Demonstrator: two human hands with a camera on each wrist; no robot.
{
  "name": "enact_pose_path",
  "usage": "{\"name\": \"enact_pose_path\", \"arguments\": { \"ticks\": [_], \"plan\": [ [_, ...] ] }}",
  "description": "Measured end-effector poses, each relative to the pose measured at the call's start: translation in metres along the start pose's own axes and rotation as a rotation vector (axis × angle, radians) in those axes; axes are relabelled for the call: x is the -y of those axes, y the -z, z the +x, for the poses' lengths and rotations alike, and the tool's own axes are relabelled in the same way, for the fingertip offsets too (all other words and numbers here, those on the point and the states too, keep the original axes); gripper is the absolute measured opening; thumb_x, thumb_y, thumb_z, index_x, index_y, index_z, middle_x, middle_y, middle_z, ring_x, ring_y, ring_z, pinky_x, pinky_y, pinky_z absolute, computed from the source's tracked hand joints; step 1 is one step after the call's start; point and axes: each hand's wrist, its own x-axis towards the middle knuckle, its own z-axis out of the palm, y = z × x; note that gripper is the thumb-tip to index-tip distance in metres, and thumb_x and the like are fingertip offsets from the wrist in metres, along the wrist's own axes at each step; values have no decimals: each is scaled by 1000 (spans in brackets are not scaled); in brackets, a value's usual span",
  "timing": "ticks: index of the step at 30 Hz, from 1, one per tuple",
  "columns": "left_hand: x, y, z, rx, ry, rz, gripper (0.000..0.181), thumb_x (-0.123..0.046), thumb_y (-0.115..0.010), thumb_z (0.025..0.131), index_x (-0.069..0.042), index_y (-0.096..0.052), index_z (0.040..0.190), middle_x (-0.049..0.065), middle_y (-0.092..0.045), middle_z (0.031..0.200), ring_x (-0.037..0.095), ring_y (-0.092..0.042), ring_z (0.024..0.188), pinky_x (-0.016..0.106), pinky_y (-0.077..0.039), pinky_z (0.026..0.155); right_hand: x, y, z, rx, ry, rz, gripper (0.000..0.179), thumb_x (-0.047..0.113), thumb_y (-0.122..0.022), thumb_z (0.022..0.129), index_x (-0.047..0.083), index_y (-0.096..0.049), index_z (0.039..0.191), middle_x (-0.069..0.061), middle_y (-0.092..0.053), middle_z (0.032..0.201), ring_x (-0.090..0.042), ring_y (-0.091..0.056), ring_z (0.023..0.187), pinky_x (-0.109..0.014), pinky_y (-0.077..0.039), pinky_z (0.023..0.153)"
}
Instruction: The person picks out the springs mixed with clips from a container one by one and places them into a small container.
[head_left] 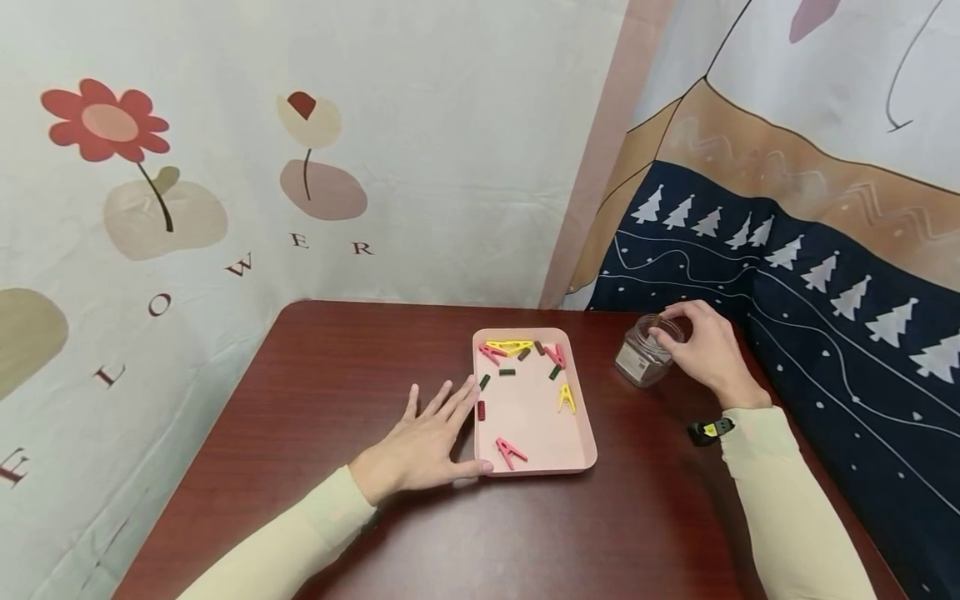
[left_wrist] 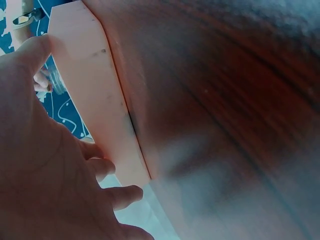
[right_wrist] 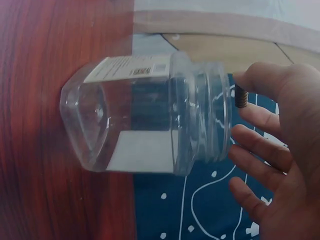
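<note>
My right hand [head_left: 705, 346] pinches a small brown ridged peg [right_wrist: 241, 97] between thumb and index finger, right at the mouth of a clear jar [head_left: 641, 364]. The jar stands upright and lidless with labels on its sides; the right wrist view shows nothing inside it. My left hand [head_left: 416, 450] has its fingers spread and touches the left rim of a pink tray [head_left: 536, 429]. In the tray lie pink clips [head_left: 511, 452] shaped like small clothespins, yellow clips [head_left: 566, 399], and several small pegs, among them a dark green peg [head_left: 507, 372] and a dark red peg [head_left: 482, 410].
The dark red-brown wooden table [head_left: 337, 367] meets a pale printed cloth [head_left: 450, 150] at the back and a navy cloth [head_left: 847, 358] with white trees on the right. A black band [head_left: 705, 431] shows at the right wrist.
</note>
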Motion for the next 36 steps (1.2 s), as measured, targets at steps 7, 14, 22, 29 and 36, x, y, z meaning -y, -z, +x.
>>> {"name": "enact_pose_path", "arguments": {
  "ticks": [7,14,22,29,36],
  "plan": [
    [0,0,-1,-1,1,-4,123,-92,-61,101,-19,-16,190,1,-10,200,45,-23,183,88,-8,140,-7,-2,-4,39,-36,6,36,23,-86,106,-3,-77,129,-29,-71,136,-49,-65,125,-70,-55,111],
    [2,-2,-2,-5,9,-14,123,-91,-62,100,-21,-15,190,-1,-9,200,45,-24,183,88,-8,140,-7,-5,-5,56,-55,9,37,25,-86,107,-2,-78,131,-29,-72,137,-48,-65,125,-70,-55,111],
    [1,0,-2,4,14,-12,123,-92,-60,101,-22,-14,190,-2,-8,200,44,-22,183,87,-7,140,-8,-6,-4,63,-85,6,48,30,-84,109,-2,-72,143,-31,-70,142,-49,-63,126,-72,-55,113],
    [0,1,-1,9,8,-2,123,-93,-59,101,-20,-14,190,-1,-8,200,44,-23,183,87,-8,140,-9,-5,-6,53,-82,10,45,27,-84,109,-1,-72,142,-30,-69,143,-49,-63,128,-74,-55,115],
    [-1,1,0,17,7,4,124,-93,-59,101,-21,-12,190,-1,-7,200,45,-23,183,87,-8,140,-6,-6,-8,26,-54,1,40,24,-83,109,0,-74,140,-30,-69,142,-51,-63,126,-75,-56,113]
  ]
}}
